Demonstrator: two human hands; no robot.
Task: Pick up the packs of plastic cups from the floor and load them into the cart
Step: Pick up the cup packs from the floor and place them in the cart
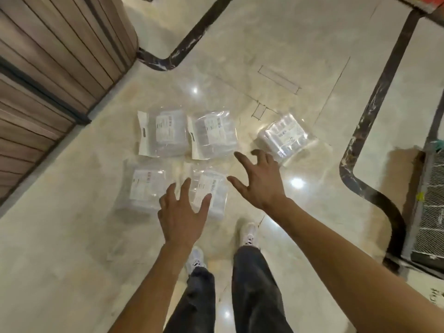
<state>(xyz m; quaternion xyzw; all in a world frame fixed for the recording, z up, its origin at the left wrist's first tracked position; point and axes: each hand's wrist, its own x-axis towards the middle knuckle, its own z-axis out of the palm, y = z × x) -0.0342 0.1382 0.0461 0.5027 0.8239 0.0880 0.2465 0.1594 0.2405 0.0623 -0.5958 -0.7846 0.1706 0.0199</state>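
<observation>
Several clear plastic packs of cups with white labels lie on the glossy marble floor. Two sit side by side at the back (163, 133) (212, 135), two lie nearer me (144, 188) (211, 188), and one lies apart to the right (286, 137). My left hand (182, 212) hovers open with fingers spread over the near right pack. My right hand (260, 183) is open too, fingers spread, between the back right pack and the lone right pack. Neither hand holds anything. The cart (430, 212) shows as a wire-mesh frame at the right edge.
A wood-slat wall and rounded column (60, 56) stand at the left. Dark inlay bands (374, 97) curve across the floor. My legs in dark trousers and white shoes (248, 233) stand just behind the packs.
</observation>
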